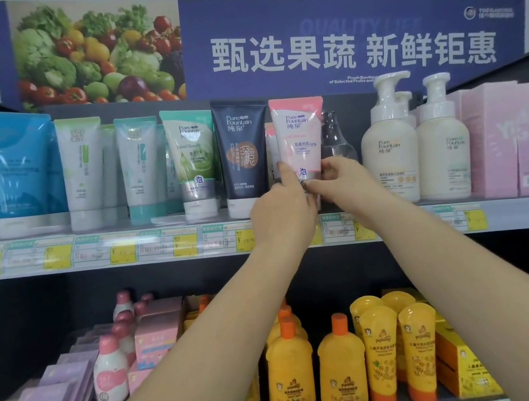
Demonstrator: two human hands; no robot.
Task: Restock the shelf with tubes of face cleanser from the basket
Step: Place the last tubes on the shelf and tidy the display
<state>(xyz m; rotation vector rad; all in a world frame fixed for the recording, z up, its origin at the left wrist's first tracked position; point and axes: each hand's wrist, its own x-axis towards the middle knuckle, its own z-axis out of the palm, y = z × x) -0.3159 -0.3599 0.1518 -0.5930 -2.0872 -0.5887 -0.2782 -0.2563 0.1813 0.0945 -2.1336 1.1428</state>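
A pink tube of face cleanser (298, 136) stands upright, cap down, at the front of the top shelf (165, 242), between a dark blue tube (243, 155) and a clear bottle (334, 135). My left hand (280, 210) and my right hand (345, 180) both grip the pink tube at its lower end near the cap. More pink tubes show partly behind it. The basket is out of view.
Green, white and blue tubes (193, 163) line the top shelf to the left. Cream pump bottles (389, 142) and pink boxes (509, 137) stand to the right. The lower shelf holds yellow bottles (290, 369), pink bottles (110, 373) and flat packets.
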